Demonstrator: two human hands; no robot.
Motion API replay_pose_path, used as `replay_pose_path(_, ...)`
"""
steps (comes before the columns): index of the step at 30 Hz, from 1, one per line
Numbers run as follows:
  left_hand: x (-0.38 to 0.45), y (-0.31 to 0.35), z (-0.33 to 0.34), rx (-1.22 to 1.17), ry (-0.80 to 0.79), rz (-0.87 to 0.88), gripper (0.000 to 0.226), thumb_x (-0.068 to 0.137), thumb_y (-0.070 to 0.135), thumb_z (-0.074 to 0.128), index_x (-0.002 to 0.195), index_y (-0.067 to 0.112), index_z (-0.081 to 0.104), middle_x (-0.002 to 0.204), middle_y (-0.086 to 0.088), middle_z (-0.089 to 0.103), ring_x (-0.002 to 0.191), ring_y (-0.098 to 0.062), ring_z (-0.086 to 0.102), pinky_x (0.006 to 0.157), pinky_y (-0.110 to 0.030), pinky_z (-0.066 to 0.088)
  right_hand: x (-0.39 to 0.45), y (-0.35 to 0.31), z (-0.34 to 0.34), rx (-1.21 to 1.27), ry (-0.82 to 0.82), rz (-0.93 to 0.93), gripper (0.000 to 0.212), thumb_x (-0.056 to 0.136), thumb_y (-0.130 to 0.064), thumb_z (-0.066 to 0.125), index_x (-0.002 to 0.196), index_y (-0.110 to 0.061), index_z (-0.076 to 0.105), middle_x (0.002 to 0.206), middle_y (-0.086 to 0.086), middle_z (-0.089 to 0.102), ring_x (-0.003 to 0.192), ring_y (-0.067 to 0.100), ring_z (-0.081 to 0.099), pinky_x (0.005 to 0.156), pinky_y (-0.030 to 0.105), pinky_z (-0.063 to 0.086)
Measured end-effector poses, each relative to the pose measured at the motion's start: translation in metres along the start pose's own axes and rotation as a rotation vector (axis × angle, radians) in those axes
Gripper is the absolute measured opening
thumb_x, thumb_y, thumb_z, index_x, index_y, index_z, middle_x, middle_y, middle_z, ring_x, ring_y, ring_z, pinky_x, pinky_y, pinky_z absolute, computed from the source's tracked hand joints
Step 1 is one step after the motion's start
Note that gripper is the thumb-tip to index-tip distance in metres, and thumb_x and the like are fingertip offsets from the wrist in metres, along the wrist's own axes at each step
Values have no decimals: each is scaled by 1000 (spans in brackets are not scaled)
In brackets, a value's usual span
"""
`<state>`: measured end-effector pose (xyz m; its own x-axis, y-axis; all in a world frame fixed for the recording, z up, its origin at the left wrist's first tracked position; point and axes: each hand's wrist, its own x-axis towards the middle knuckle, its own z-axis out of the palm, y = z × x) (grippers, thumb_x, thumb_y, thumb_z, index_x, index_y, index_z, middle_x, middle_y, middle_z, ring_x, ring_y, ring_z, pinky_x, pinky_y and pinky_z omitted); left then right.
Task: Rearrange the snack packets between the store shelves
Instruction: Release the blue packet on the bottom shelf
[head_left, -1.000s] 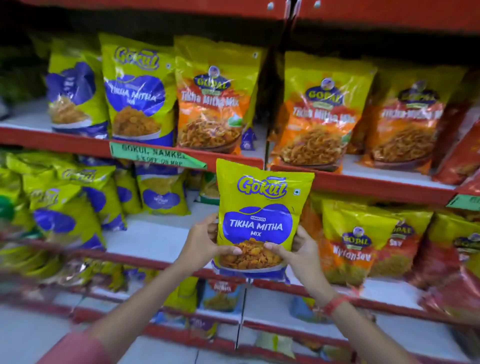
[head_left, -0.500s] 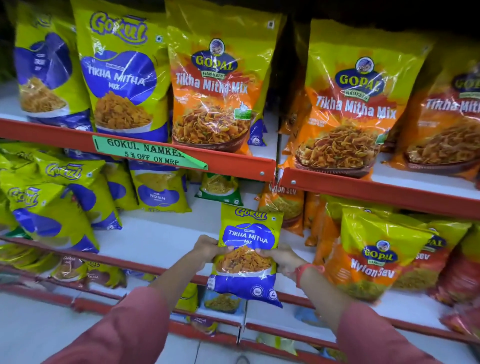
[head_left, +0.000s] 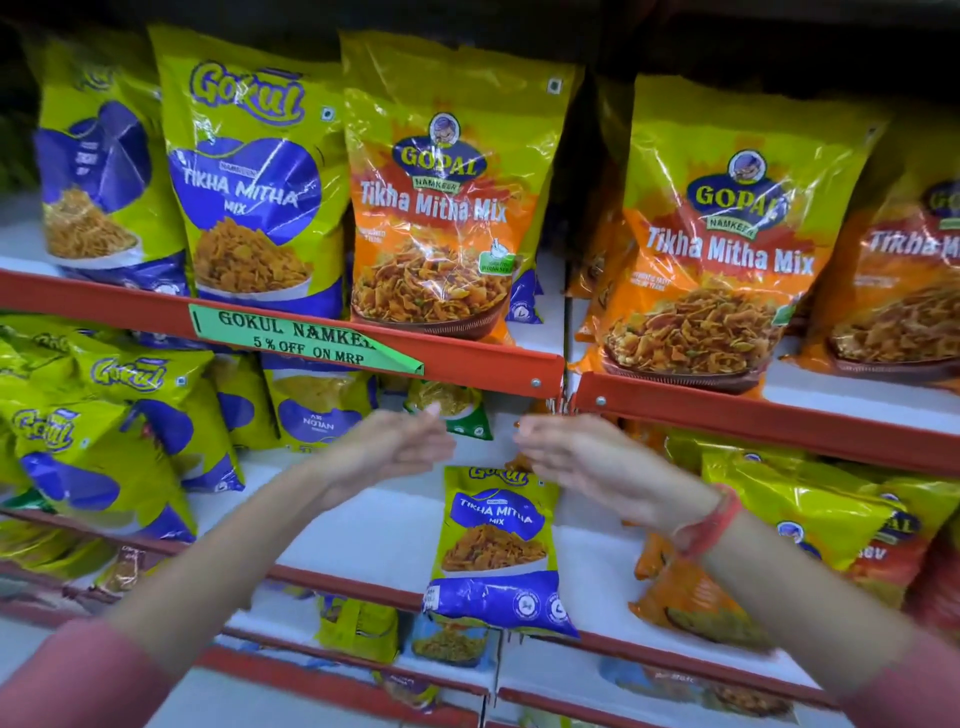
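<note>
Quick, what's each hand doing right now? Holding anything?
Left hand: open, holding nothing.
Right hand: open, holding nothing; the small Gokul packet stands on the shelf below it.

Both hands (head_left: 387, 449) (head_left: 587, 457) hover empty above the Gokul packet (head_left: 496, 551) (shelf edge).
</note>
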<state>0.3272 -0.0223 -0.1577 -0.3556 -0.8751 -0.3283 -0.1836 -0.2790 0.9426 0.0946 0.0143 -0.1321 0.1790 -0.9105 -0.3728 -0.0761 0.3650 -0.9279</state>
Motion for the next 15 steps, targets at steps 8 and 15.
replay_pose_path(8,-15,85,-35,14,776,641,39,85,16,70,119,1,62,108,-13,72,98,-20,70,77,-10,55,4,-102,5,-30,148,-498,66,88,-8,68,147,-4,40,144,7,54,131,15,54,114,33,40)
replay_pose_path(15,20,92,-54,124,541,554,43,59,31,81,99,29,65,93,18,75,97,-1,70,80,-19,55,55,-100,24,-136,170,-551,46,75,-8,81,118,-6,65,121,12,71,110,22,68,103,42,51)
